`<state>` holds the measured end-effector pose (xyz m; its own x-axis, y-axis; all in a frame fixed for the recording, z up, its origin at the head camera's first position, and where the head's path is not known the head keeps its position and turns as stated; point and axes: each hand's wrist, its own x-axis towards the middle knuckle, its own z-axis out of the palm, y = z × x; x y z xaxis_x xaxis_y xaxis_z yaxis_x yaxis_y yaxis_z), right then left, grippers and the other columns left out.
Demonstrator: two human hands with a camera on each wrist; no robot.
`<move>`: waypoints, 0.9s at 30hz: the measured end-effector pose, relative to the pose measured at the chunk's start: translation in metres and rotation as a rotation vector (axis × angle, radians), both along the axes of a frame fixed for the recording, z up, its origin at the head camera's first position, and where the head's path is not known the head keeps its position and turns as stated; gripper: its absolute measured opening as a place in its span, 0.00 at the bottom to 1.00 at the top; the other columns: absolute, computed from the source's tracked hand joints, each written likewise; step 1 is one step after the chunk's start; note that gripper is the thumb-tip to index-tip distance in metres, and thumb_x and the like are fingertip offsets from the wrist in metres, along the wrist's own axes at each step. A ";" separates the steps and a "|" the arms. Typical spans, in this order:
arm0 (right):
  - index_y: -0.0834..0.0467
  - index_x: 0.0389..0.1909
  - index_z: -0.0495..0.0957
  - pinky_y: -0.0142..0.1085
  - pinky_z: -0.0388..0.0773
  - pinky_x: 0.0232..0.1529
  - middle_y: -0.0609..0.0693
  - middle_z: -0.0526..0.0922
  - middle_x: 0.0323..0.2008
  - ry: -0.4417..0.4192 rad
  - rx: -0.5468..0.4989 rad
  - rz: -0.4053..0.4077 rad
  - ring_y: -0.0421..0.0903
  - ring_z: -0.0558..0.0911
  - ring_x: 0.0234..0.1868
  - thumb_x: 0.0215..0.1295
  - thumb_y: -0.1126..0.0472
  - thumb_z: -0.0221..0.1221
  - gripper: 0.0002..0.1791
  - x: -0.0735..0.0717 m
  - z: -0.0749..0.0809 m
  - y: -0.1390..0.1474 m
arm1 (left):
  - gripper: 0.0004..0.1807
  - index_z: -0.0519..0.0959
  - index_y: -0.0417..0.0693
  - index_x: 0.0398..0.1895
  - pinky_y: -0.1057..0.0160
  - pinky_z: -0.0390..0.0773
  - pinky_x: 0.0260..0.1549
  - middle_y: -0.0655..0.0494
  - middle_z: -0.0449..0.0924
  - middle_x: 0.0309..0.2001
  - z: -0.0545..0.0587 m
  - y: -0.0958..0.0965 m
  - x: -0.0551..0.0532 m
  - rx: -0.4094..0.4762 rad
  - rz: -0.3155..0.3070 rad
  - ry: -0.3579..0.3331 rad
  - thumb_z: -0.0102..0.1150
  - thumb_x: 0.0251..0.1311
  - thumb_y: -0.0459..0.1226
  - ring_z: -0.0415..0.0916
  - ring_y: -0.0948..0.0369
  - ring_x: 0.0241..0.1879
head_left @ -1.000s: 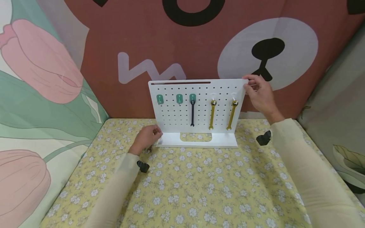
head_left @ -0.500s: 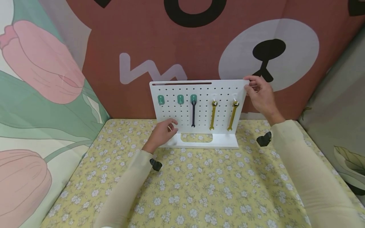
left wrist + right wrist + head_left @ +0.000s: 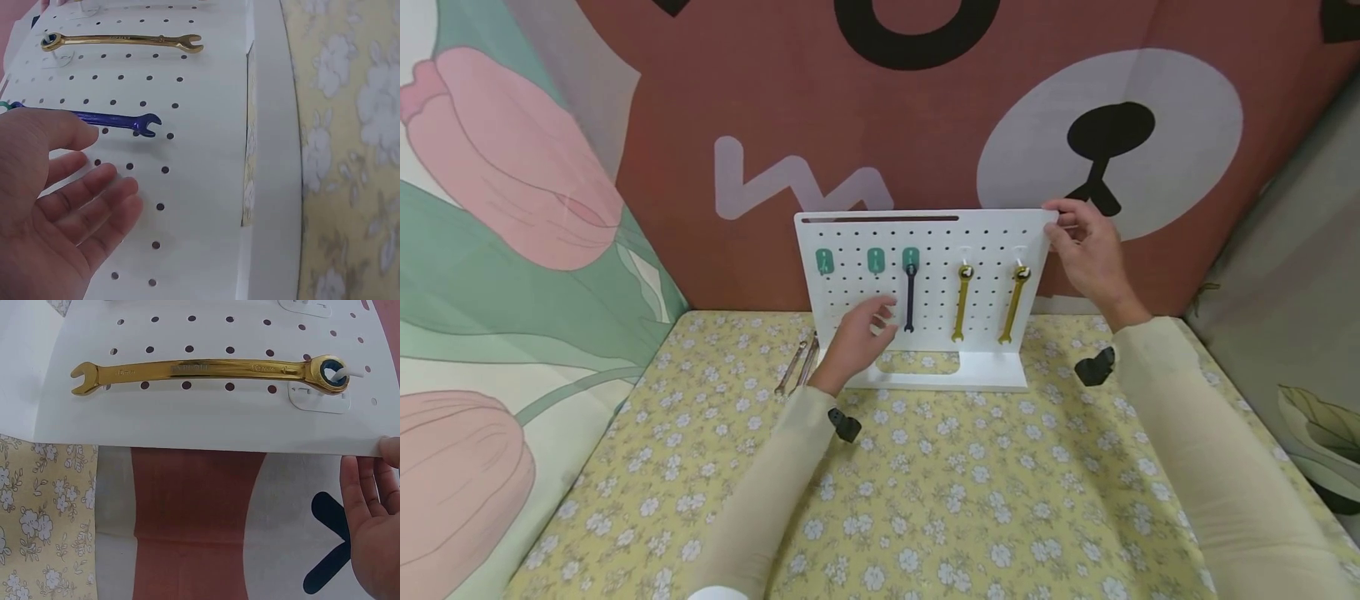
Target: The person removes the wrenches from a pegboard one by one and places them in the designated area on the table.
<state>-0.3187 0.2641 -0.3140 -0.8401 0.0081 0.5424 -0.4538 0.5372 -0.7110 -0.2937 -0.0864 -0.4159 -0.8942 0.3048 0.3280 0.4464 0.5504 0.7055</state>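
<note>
A white pegboard (image 3: 934, 341) stands upright on its base against the back wall. My right hand (image 3: 1086, 254) pinches its upper right edge; in the right wrist view the thumb lies on the front, the fingers at the edge. A purple combination wrench (image 3: 910, 300) hangs from a green hook on the board. Just left of that wrench is my left hand (image 3: 856, 337), fingers loosely bent and holding nothing. In the left wrist view its thumb overlaps the wrench; I cannot tell whether they touch. Two gold wrenches, one inner (image 3: 961, 308) and one outer (image 3: 1012, 308), hang from clear hooks further right.
Two silver wrenches (image 3: 791, 367) lie on the flowered tablecloth (image 3: 925, 492) left of the board's base, one partly behind my left arm. Two green hooks (image 3: 876, 260) on the board's left side bear nothing. A red patterned fabric wall (image 3: 700, 250) rises close behind.
My left hand has moved right and up, from the board's lower left corner to beside the purple wrench, uncovering the silver wrenches. My right hand stays on the board's edge.
</note>
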 end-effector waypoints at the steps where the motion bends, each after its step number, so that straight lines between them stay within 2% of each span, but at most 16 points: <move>1: 0.58 0.66 0.76 0.25 0.77 0.45 0.57 0.77 0.47 0.001 0.001 0.000 0.53 0.79 0.44 0.79 0.61 0.55 0.19 0.000 0.000 0.000 | 0.22 0.75 0.42 0.67 0.59 0.81 0.47 0.48 0.80 0.50 0.000 0.002 -0.001 0.013 0.002 -0.002 0.63 0.71 0.33 0.80 0.55 0.47; 10: 0.58 0.66 0.76 0.25 0.77 0.45 0.57 0.78 0.47 0.004 0.006 -0.005 0.52 0.79 0.44 0.79 0.61 0.55 0.18 -0.001 -0.001 0.002 | 0.18 0.78 0.43 0.63 0.59 0.81 0.46 0.52 0.82 0.46 0.000 0.016 -0.005 0.108 0.020 -0.021 0.60 0.73 0.33 0.80 0.58 0.47; 16: 0.58 0.66 0.77 0.25 0.76 0.45 0.57 0.78 0.47 0.011 0.001 0.005 0.54 0.78 0.44 0.79 0.62 0.55 0.18 -0.001 -0.001 0.002 | 0.20 0.77 0.41 0.65 0.59 0.80 0.52 0.50 0.83 0.51 -0.001 0.023 -0.006 0.179 -0.007 -0.087 0.62 0.72 0.33 0.80 0.57 0.52; 20: 0.58 0.66 0.77 0.25 0.76 0.45 0.57 0.78 0.46 0.010 -0.004 0.010 0.56 0.78 0.44 0.79 0.62 0.55 0.18 -0.001 -0.001 0.001 | 0.18 0.78 0.41 0.63 0.60 0.80 0.53 0.50 0.83 0.53 -0.002 0.029 -0.007 0.213 -0.015 -0.126 0.62 0.72 0.33 0.80 0.57 0.53; 27: 0.59 0.66 0.76 0.25 0.77 0.45 0.57 0.77 0.46 0.007 0.000 0.002 0.56 0.79 0.44 0.79 0.62 0.55 0.18 0.000 0.000 0.001 | 0.10 0.81 0.38 0.53 0.60 0.80 0.51 0.48 0.84 0.47 -0.005 0.035 -0.008 0.235 -0.031 -0.077 0.61 0.72 0.31 0.81 0.57 0.49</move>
<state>-0.3186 0.2651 -0.3144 -0.8362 0.0068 0.5484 -0.4599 0.5362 -0.7078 -0.3020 -0.0510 -0.4206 -0.9108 0.2557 0.3241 0.4002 0.3539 0.8454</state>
